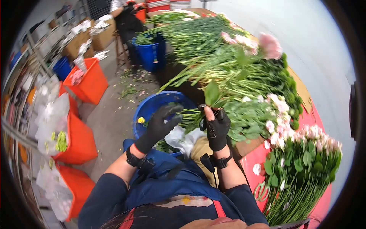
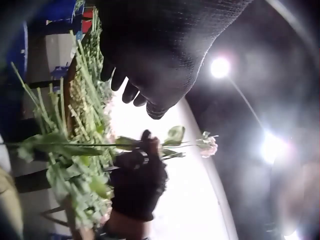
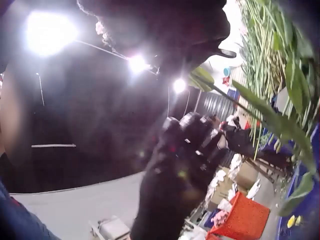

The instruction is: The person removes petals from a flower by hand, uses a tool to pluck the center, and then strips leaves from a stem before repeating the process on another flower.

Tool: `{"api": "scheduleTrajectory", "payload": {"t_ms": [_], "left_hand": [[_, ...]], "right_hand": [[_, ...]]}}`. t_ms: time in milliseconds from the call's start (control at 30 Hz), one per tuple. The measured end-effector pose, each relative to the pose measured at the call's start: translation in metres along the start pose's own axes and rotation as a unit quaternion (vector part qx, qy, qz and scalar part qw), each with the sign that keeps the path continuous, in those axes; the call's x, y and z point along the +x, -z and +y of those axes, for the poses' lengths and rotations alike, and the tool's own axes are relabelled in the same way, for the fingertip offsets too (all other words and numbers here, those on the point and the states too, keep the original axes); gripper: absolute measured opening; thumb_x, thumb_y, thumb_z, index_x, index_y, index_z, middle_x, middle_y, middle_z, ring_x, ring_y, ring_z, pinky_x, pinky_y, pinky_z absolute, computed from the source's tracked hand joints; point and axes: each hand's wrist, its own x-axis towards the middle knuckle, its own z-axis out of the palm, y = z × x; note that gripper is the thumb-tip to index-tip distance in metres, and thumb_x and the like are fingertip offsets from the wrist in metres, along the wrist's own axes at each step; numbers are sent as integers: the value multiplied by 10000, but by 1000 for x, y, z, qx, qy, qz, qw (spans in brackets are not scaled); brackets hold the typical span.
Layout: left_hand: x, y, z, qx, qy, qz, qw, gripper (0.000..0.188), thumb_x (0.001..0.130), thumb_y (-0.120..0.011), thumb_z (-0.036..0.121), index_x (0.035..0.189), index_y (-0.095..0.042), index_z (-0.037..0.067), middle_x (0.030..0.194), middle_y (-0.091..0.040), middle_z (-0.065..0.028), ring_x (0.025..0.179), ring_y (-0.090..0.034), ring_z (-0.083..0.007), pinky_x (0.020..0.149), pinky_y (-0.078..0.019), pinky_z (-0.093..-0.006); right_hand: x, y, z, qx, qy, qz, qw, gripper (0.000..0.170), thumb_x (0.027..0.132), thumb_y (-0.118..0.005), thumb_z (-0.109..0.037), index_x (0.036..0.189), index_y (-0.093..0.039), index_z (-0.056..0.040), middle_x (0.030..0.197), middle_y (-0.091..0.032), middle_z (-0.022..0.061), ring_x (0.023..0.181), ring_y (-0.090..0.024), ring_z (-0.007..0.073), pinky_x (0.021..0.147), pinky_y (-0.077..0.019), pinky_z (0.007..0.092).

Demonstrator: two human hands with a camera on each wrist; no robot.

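Blurred pink bloom [image 1: 270,46], stem [image 2: 106,145] partly hidden

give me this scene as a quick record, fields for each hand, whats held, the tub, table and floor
right hand: black-gloved right hand, gripping a leafy stem
left hand: black-gloved left hand, near the stem, holding nothing
held stem: pink flower at its end
tub: blue tub, yellow flower inside
table: bunch of pale pink flowers, pale green loops beside it
floor: orange bins
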Motion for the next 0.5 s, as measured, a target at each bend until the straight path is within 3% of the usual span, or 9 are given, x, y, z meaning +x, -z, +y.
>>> {"api": "scheduleTrajectory", "payload": {"t_ms": [67, 100, 133, 233, 333, 367, 433, 467, 500], "left_hand": [[10, 28, 15, -94, 37, 1, 995, 366, 881, -729, 207, 1199, -668, 35, 1224, -652, -111, 1102, -616, -192, 939, -482, -335], [13, 39, 24, -150, 35, 12, 988, 366, 880, -731, 191, 1199, -665, 24, 1235, -647, -110, 1108, -606, -171, 935, -483, -324], [15, 49, 34, -205, 31, 25, 978, 367, 878, -734, 176, 1199, -661, 13, 1245, -641, -109, 1114, -597, -150, 931, -484, -312], [13, 75, 61, -158, 6, 54, 986, 403, 897, -694, 94, 1269, -609, -34, 1152, -683, -82, 1068, -623, -133, 945, -495, -313], [4, 95, 60, -146, 119, 63, 980, 380, 901, -688, 80, 1252, -618, -47, 1111, -708, -81, 1004, -652, -134, 912, -510, -301], [-3, 96, 52, -204, 75, 88, 972, 337, 906, -686, 81, 1215, -642, -46, 1065, -724, -81, 952, -668, -135, 880, -522, -291], [-14, 101, 51, -185, 96, 107, 972, 318, 909, -688, 88, 1194, -652, -48, 1068, -722, -89, 953, -666, -131, 869, -526, -289], [-19, 103, 51, -178, 106, 114, 972, 309, 910, -689, 92, 1183, -657, -49, 1070, -721, -93, 954, -665, -129, 864, -528, -289], [-23, 106, 55, -131, 143, 122, 973, 298, 909, -689, 75, 1179, -660, -47, 1083, -717, -107, 957, -662, -126, 870, -526, -286]], "right_hand": [[-6, -27, 16, -64, 66, -58, 994, 238, 913, -707, -109, 723, -572, -60, 589, -541, -10, 485, -486, 70, 455, -367, 267], [-11, -39, 26, 6, -18, -101, 995, 233, 914, -698, -98, 728, -563, -59, 581, -534, -12, 487, -486, 72, 463, -367, 263], [-16, -51, 28, -48, 50, -131, 989, 190, 917, -688, -102, 759, -598, -48, 584, -539, -9, 486, -487, 75, 468, -367, 259], [-34, -79, 39, -34, -24, -229, 973, 150, 931, -663, -139, 846, -660, -16, 579, -535, -6, 484, -489, 79, 470, -367, 255], [-46, -95, 77, -35, -7, -281, 959, 159, 912, -689, -116, 797, -599, -53, 639, -535, -24, 573, -468, 70, 532, -379, 251], [-52, -97, 94, -1, -43, -275, 961, 190, 918, -683, -108, 772, -575, -52, 626, -529, -25, 570, -473, 64, 528, -383, 242], [-59, -104, 85, -15, -29, -260, 965, 165, 921, -672, -92, 1054, -624, -6, 808, -612, 26, 658, -513, 67, 603, -428, 231], [-63, -106, 89, -1, -22, -243, 970, 290, 921, -669, -89, 1189, -613, 6, 924, -652, 62, 735, -555, 86, 672, -469, 242], [-62, -109, 86, -7, 55, -256, 965, 541, 913, -677, -112, 1403, -476, -3, 1189, -622, 125, 973, -580, 148, 887, -471, 302]]}}
